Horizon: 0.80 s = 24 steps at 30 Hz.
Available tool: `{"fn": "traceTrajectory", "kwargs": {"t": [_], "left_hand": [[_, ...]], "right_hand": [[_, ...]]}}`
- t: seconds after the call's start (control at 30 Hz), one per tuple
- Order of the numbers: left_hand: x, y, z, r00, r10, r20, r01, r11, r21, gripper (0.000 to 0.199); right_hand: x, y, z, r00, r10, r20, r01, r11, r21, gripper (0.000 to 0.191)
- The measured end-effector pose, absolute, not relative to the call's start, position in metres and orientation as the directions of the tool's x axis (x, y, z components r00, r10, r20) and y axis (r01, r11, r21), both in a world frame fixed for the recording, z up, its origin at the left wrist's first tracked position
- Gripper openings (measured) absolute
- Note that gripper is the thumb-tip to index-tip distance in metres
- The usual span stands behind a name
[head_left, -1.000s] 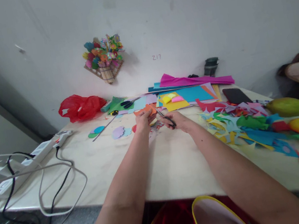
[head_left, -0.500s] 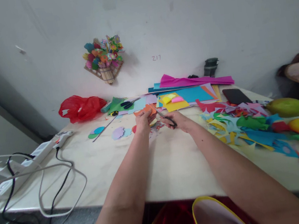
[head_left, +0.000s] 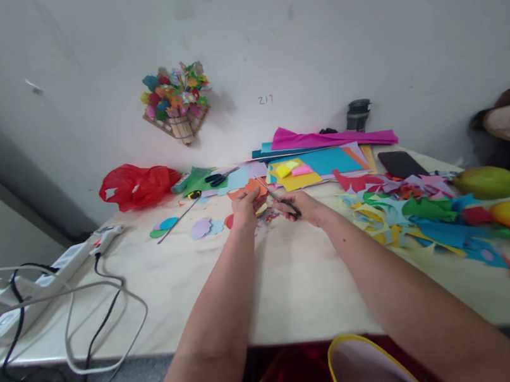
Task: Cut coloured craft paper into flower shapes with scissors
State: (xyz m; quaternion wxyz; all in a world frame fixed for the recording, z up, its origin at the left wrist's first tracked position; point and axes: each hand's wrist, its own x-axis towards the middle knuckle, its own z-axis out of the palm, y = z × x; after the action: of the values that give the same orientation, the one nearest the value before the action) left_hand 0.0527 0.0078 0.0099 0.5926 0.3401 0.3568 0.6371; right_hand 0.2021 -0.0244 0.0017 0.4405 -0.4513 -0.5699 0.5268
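My left hand [head_left: 245, 206] is closed on a piece of orange paper [head_left: 242, 191], held a little above the middle of the table. In my right hand [head_left: 305, 204] is a pair of scissors [head_left: 291, 208] with dark handles, its blades pointing up and left to the orange paper's right edge. Whether the blades are in the paper I cannot tell. Under and between my hands lie small paper scraps [head_left: 266, 216] and a red paper piece [head_left: 229, 221]. Left of them are a scalloped lilac paper shape [head_left: 201, 228] and a blue paper oval [head_left: 168, 223].
At the back lie coloured sheets [head_left: 328, 164], a second pair of scissors [head_left: 215, 178] and a red plastic bag [head_left: 139, 186]. On the right are paper offcuts [head_left: 430, 209], a phone [head_left: 402, 164] and mangoes [head_left: 488, 181]. A power strip [head_left: 35, 293] with cables occupies the left.
The orange paper has turned slightly in my left hand, showing a bit more to the left. Both hands stay almost in place, and the whole view has shifted slightly.
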Motion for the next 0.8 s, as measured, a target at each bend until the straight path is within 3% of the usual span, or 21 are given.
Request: {"fn": "traceTrajectory", "kwargs": {"t": [0.8], "left_hand": [[0.0523, 0.0055, 0.0086, 0.000, 0.996, 0.088, -0.539, -0.074, 0.839, 0.026]], "right_hand": [[0.2047, -0.0226, 0.0026, -0.168, 0.981, 0.098, -0.008, 0.098, -0.995, 0.030]]}}
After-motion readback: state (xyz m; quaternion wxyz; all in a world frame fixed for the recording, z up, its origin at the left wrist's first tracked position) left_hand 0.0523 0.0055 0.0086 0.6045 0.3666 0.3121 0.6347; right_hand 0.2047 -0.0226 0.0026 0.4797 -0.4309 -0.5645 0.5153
